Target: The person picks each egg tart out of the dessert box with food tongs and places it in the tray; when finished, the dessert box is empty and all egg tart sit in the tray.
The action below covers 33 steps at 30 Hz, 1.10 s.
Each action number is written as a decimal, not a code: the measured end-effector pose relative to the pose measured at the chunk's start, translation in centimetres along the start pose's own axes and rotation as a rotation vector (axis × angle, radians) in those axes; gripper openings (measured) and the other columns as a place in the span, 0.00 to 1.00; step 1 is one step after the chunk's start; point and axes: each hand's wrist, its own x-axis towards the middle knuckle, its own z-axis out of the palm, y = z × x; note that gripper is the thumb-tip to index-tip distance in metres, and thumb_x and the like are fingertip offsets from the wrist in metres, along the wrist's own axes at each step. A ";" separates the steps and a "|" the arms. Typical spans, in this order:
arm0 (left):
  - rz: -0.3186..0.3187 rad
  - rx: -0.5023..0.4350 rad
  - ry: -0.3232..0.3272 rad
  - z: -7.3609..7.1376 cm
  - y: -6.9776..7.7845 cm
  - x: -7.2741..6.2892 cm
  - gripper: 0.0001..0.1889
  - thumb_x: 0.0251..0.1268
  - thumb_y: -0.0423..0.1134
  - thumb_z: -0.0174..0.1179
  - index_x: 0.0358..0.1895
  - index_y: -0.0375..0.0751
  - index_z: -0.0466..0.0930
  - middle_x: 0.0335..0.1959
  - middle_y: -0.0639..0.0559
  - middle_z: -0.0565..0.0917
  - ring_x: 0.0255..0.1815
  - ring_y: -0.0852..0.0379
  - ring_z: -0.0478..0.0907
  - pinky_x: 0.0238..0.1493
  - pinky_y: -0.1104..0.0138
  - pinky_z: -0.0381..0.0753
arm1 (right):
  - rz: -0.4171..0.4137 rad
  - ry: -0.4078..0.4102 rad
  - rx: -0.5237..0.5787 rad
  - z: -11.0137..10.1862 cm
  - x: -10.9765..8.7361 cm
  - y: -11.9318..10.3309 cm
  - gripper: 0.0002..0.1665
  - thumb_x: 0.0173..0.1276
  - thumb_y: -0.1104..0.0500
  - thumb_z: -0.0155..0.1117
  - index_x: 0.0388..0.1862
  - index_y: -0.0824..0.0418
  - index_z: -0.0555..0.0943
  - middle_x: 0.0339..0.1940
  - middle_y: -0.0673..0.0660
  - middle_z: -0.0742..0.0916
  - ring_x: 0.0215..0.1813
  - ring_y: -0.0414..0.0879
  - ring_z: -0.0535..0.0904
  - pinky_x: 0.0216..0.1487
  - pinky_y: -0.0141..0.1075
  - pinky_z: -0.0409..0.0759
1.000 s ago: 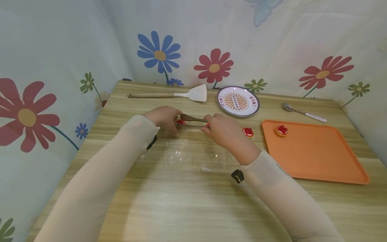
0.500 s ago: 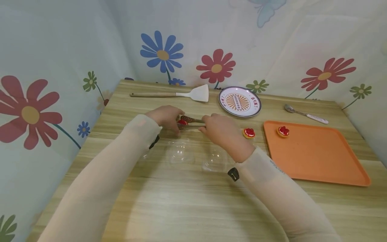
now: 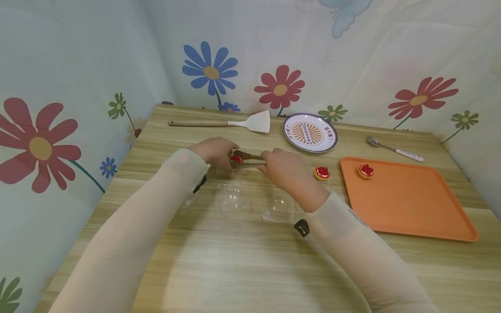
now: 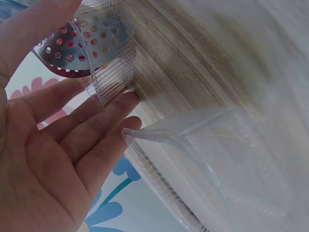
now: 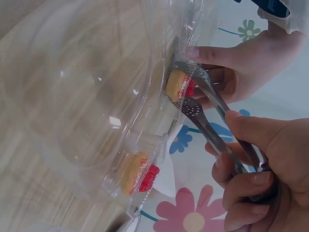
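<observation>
My right hand (image 3: 285, 169) grips metal tongs (image 5: 214, 135) with perforated tips. In the right wrist view the tips lie on either side of a small tart (image 5: 177, 84) with a red topping, within a clear plastic box. My left hand (image 4: 58, 135) holds the wall of that clear box (image 4: 113, 79), thumb on one side and fingers on the other. A second tart (image 5: 137, 174) sits in the neighbouring clear compartment, hidden under my right hand in the head view. Raised clear domed lids (image 3: 232, 198) stand on the near side of the boxes.
Right of my hand is another tart (image 3: 322, 173). An orange tray (image 3: 411, 204) bears one tart (image 3: 365, 171). Along the back lie a white spatula (image 3: 258, 121) with a wooden handle, a patterned plate (image 3: 310, 132) and a spoon (image 3: 395, 149). A flowered cloth hangs behind the table.
My right hand and forearm have shifted slightly left, covering the second tart in the head view. The tongs have come nearer the left tart. Over the last half second almost nothing moves.
</observation>
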 end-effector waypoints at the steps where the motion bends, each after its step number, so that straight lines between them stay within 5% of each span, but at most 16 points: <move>1: 0.000 0.001 -0.001 0.0 0.0 0.0 0.51 0.47 0.48 0.78 0.75 0.39 0.61 0.63 0.42 0.77 0.64 0.44 0.73 0.67 0.51 0.68 | -0.001 0.001 -0.001 0.0 0.0 0.0 0.20 0.76 0.47 0.56 0.51 0.62 0.80 0.39 0.59 0.84 0.44 0.55 0.82 0.46 0.50 0.81; 33: 0.000 0.015 -0.013 -0.1 0.3 -0.2 0.51 0.49 0.48 0.77 0.75 0.37 0.60 0.66 0.41 0.75 0.67 0.42 0.70 0.69 0.50 0.66 | -0.010 0.051 0.021 0.2 -0.4 1.1 0.22 0.75 0.47 0.58 0.57 0.61 0.80 0.43 0.61 0.85 0.48 0.56 0.83 0.50 0.50 0.81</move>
